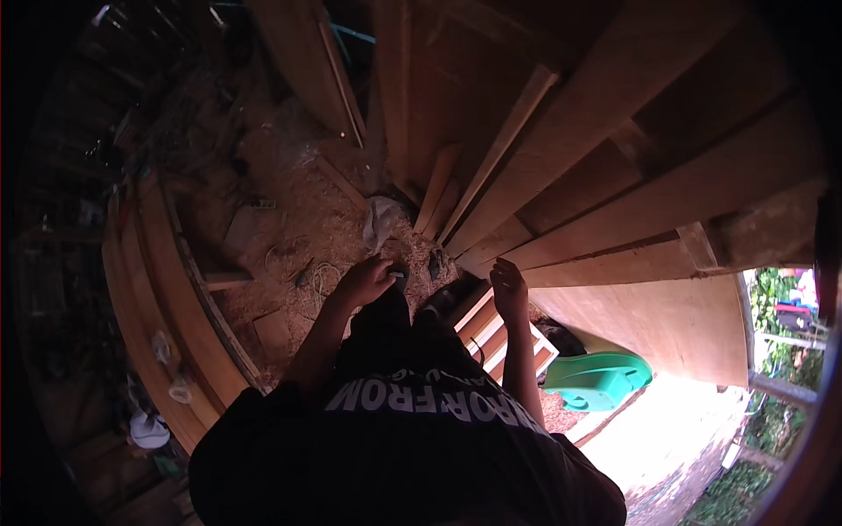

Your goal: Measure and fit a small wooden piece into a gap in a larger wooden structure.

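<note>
My left hand (367,282) is low in front of my dark clothing, its fingers curled round something small and greyish that I cannot make out. My right hand (509,282) is raised near the lower ends of the leaning boards (561,167), fingers curled; whether it holds anything is hidden. Below me lie wood shavings (294,210), a loop of cord (320,285) and a pale plastic bag (380,219). A slatted wooden piece (482,320) is behind my right forearm.
Long curved planks (153,289) with small bags on them line the left. A green plastic object (596,381) sits at lower right beside a pale plywood panel (658,324). A bright opening with greenery (785,412) is at the far right. Dim clutter (70,263) fills the far left.
</note>
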Action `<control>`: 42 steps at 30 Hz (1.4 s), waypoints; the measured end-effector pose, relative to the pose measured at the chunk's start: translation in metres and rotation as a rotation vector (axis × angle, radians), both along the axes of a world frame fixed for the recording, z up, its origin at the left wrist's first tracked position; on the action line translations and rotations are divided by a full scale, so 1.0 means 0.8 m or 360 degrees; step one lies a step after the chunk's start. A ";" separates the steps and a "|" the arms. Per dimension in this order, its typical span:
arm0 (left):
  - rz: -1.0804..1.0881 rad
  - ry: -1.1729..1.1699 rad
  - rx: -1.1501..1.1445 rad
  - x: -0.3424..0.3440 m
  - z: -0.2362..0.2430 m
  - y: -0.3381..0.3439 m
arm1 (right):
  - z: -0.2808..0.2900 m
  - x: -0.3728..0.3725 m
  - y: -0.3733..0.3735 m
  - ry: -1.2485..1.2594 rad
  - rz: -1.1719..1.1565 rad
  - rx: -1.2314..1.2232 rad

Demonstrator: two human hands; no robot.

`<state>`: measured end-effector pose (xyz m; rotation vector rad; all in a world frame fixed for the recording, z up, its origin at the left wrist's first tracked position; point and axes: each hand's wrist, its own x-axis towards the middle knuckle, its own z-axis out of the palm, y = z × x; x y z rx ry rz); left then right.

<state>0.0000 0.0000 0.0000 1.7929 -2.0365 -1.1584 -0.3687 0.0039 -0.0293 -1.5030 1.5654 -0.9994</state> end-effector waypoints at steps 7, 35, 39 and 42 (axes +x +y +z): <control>0.0151 -0.0305 0.0595 0.102 -0.091 0.087 | -0.021 0.050 -0.032 -0.0031 0.0515 0.0784; 0.1157 0.0221 0.0258 0.386 -0.344 0.187 | -0.186 0.108 -0.029 0.0822 0.0850 0.1331; 0.1533 0.0341 0.0333 0.429 -0.330 0.187 | -0.183 0.182 -0.094 0.0499 0.0621 0.1384; 0.1687 0.0305 0.0450 0.452 -0.346 0.232 | -0.177 0.239 -0.129 0.0361 0.0247 0.1547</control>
